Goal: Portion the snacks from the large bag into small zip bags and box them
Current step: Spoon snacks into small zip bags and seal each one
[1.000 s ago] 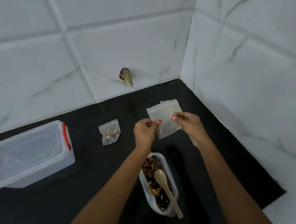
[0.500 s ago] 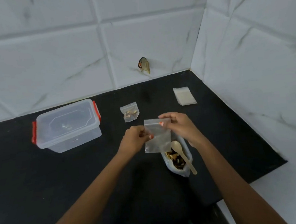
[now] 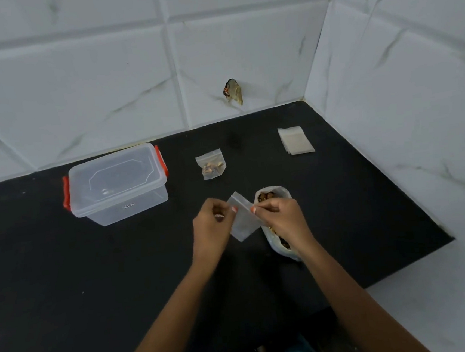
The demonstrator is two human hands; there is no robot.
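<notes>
One clear zip bag (image 3: 244,223) (empty, tilted)

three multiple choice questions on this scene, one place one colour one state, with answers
1. The stack of empty zip bags lies: A. front left B. back right C. centre
2. What colour are the clear box's latches? A. red B. blue C. green
3. The zip bag pinched by left hand and right hand is: A. full B. torn C. empty
Answers: 1 B, near the counter's far right corner. 2 A, both latches are red. 3 C, nothing shows through it.
</notes>
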